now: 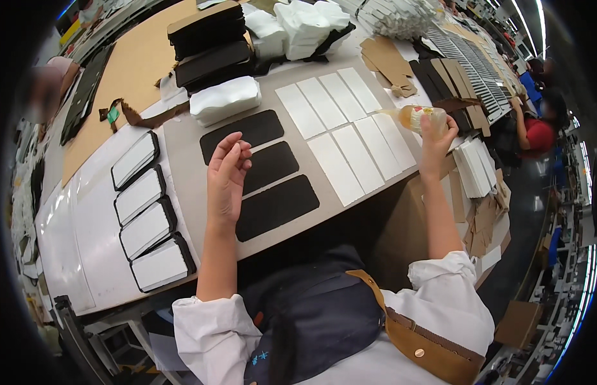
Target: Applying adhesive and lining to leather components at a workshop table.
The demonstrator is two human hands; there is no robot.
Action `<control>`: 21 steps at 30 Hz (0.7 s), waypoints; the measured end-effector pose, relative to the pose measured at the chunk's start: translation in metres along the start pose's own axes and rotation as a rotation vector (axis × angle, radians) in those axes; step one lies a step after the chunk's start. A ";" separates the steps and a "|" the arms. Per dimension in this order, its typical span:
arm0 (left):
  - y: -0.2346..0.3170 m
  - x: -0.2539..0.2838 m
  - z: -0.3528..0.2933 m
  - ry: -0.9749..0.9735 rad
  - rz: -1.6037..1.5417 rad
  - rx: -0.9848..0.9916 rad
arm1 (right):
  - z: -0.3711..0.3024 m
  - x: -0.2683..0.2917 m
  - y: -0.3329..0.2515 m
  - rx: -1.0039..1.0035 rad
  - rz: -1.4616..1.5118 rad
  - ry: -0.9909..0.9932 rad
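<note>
My right hand grips a translucent squeeze bottle with yellowish contents, tilted so its narrow nozzle points left. Below the nozzle lie several white rectangular strips, set side by side in two rows on the table. My left hand hovers over three black rounded panels; its fingers are curled in toward the thumb and nothing shows in them. Part of the upper two panels is hidden behind that hand. Farther left, several black pieces with white strips on top lie in an overlapping column.
Beyond the panels stand a white stack and tall black stacks. Brown card pieces lie at the far right, near black and brown panels. White strips are stacked beyond the table's right edge. Other people work around.
</note>
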State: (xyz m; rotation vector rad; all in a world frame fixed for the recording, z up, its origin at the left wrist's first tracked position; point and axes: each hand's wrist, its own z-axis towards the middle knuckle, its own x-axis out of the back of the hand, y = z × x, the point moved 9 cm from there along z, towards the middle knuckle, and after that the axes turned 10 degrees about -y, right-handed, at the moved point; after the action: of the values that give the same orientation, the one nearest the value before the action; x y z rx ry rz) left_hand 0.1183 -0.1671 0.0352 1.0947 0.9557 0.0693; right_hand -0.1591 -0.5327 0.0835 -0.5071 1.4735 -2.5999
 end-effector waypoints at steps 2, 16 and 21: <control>0.001 0.000 -0.001 0.006 -0.001 0.001 | -0.006 -0.007 -0.009 0.021 -0.031 -0.015; 0.004 -0.002 -0.001 0.008 0.002 -0.009 | -0.021 -0.019 -0.028 0.029 0.028 -0.064; 0.004 0.000 -0.001 0.008 -0.004 -0.011 | -0.028 -0.023 -0.036 0.035 -0.003 -0.072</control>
State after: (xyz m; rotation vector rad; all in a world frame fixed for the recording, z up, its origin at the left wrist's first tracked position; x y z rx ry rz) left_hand 0.1191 -0.1639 0.0377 1.0828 0.9640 0.0761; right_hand -0.1446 -0.4849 0.0956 -0.5924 1.4033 -2.5758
